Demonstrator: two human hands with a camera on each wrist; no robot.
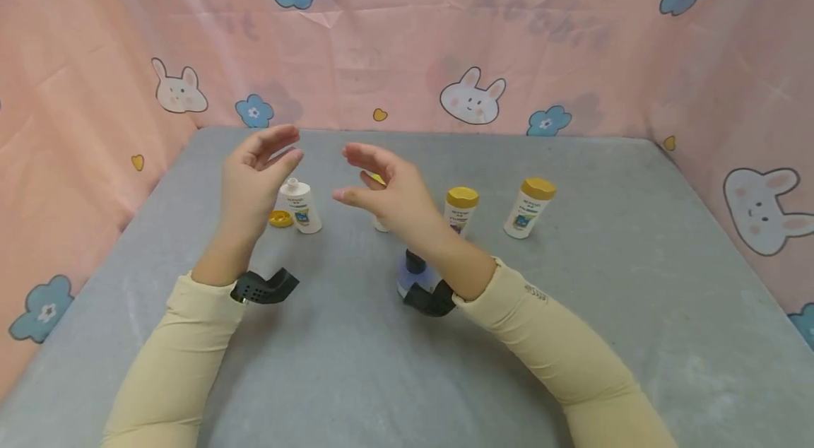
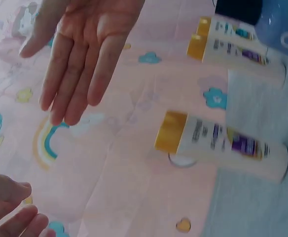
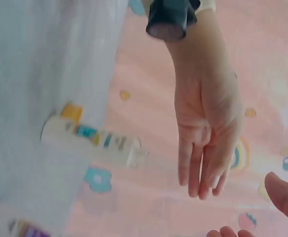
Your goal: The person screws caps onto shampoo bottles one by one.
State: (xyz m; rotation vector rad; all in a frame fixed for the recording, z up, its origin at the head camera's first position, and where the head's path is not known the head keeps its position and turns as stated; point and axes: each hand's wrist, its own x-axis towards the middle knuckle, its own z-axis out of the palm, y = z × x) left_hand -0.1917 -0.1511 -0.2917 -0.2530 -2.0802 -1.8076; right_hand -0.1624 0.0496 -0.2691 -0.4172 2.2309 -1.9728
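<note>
Both hands are raised above the table, apart from each other, palms turned inward. My left hand (image 1: 248,179) holds nothing, its fingers gently bent; behind it stands a white bottle (image 1: 302,211) without its cap. A yellow cap (image 1: 280,219) lies beside that bottle. My right hand (image 1: 397,197) is likewise empty, fingers loosely extended and thumb apart. Behind it a yellow-capped white bottle (image 1: 380,226) is mostly hidden. In the left wrist view, that bottle (image 2: 233,145) stands whole. The right wrist view shows the uncapped bottle (image 3: 92,138) with its narrow spout.
Two more yellow-capped white bottles stand to the right, a nearer bottle (image 1: 461,211) and a farther bottle (image 1: 529,209). A clear bluish bottle (image 1: 410,280) with a black top is partly hidden under the right wrist. A pink patterned curtain (image 1: 394,31) encloses the grey table (image 1: 356,363).
</note>
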